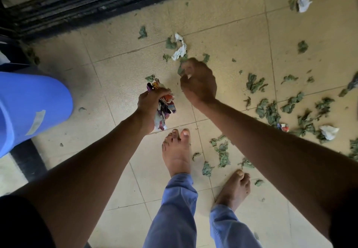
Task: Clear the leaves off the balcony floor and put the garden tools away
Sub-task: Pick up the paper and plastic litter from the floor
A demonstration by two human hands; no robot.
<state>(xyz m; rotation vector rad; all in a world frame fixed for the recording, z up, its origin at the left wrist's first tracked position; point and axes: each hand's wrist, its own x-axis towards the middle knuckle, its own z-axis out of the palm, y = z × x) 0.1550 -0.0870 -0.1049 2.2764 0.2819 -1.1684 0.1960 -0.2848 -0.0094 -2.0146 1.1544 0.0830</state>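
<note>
Two hands: both busy
Left hand (150, 104): fingers clutch a wad of crumpled wrappers (164, 106)
Right hand (198, 83): fingers curled, pinching a leaf (181, 69)
Leaves (271, 112): scattered over the tiled floor (126, 63), mostly at right

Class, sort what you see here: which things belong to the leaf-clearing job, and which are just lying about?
Job: scattered green leaves; left hand gripping crumpled colourful wrappers; right hand pinching a leaf; beige tiled floor.

Lying about: crumpled white paper; blue plastic bucket.

A blue bucket (29, 108) stands left; white crumpled paper (180, 48) lies near a dark door track (77, 5).
</note>
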